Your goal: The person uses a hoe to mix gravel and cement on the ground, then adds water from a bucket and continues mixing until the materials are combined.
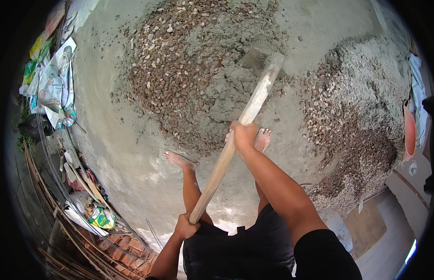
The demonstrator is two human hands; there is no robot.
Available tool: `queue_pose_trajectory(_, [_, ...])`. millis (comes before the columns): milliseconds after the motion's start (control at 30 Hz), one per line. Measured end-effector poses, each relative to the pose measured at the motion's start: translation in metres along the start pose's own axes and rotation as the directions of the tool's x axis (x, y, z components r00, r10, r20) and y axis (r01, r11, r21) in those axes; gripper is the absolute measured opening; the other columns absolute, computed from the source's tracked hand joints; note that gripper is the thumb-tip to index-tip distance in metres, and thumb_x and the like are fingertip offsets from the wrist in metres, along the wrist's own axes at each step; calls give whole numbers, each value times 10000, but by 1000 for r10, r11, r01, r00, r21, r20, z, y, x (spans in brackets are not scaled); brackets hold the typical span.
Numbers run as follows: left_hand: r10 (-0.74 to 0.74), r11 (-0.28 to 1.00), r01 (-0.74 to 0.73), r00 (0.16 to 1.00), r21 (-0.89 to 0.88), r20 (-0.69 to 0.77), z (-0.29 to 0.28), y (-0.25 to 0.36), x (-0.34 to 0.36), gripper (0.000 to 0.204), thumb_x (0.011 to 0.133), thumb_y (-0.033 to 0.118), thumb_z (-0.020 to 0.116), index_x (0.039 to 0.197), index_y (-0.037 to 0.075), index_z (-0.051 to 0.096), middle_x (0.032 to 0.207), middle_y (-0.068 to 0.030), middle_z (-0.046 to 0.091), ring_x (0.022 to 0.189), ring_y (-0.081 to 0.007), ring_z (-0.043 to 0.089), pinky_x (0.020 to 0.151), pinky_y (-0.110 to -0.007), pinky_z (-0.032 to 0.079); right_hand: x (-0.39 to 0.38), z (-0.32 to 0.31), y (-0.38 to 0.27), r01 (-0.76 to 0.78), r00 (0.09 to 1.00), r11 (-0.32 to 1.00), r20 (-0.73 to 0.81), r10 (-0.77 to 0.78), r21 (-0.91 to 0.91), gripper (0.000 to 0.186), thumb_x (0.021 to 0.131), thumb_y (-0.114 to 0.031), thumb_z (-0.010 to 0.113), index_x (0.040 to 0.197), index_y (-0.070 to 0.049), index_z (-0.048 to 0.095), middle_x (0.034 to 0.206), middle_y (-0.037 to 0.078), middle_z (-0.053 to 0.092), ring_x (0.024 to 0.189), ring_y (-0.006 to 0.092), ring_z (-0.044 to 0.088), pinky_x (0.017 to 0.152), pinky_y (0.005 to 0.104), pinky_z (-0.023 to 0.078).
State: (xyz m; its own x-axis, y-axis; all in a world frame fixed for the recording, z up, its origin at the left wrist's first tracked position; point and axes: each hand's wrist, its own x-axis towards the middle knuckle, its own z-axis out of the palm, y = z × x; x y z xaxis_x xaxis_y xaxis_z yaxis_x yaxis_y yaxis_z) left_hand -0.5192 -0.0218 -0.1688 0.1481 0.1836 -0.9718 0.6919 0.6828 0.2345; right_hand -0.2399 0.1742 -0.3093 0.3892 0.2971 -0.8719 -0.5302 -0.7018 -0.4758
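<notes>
Gripping wooden handle within fingers

Clearance around my hoe swing

Bare concrete floor open left of my feet and between the two heaps. Gravel-sand heap blocks ahead, blade sunk in its right edge. Second heap closes the right side up to the orange basin. Sacks, rebar and scrap line the left wall; bricks sit near my left hand. Handle crosses between my legs; right hand just above my right foot.
</notes>
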Motion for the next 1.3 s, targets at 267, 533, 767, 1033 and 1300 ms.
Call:
queue_pose_trajectory(267, [410, 906, -391, 907, 162, -99, 44, 175, 134, 286, 701, 157, 671, 939, 1, 650, 818, -277, 669, 818, -461, 657, 753, -498, 531, 125, -96, -170, 391, 916, 921, -97, -388, 5, 450, 797, 34, 590, 1167, 19, 335, 864, 173, 534, 577, 223, 586, 472, 378, 527])
queue_pose_trajectory(533, [616, 787, -616, 787, 24, -4, 21, 367, 219, 376, 713, 153, 661, 1017, -55, 587, 919, -292, 669, 900, -450, 664, 805, -475, 526, 229, -74, -295, 334, 907, 834, -90, -411, -439, 483, 789, -59, 634, 1181, 150, 444, 863, 184, 578, 614, 254, 625, 561, 426, 564])
queue_pose_trajectory(767, [469, 882, -469, 883, 39, 1, -53, 198, 137, 350, 717, 113, 661, 1021, -36, 572, 842, -212, 623, 785, -327, 630, 723, -400, 489, 145, 1, -134, 249, 914, 856, -181, -362, -454, 568, 721, -89, 661, 1203, 150, 480, 1118, 320, 621, 982, 418, 665, 837, 462, 534])
queue_pose_trajectory(1033, [266, 950, -257, 964, 178, -25, -100, 7, -11, 315, 675, 88, 669, 973, 14, 602, 804, -241, 664, 804, -431, 671, 727, -425, 528, -82, 56, 56, 152, 965, 977, -190, -180, -152, 500, 777, -68, 652, 1202, 41, 411, 1030, 242, 583, 808, 328, 656, 650, 387, 558])
queue_pose_trajectory(1300, [443, 889, -456, 881, 48, 167, 38, 132, 61, 376, 677, 93, 657, 1021, -24, 562, 828, -276, 647, 848, -472, 643, 766, -476, 511, -4, -103, -73, 337, 884, 891, -223, -411, -304, 530, 777, -26, 651, 1250, 21, 416, 1075, 234, 595, 839, 310, 659, 664, 349, 558])
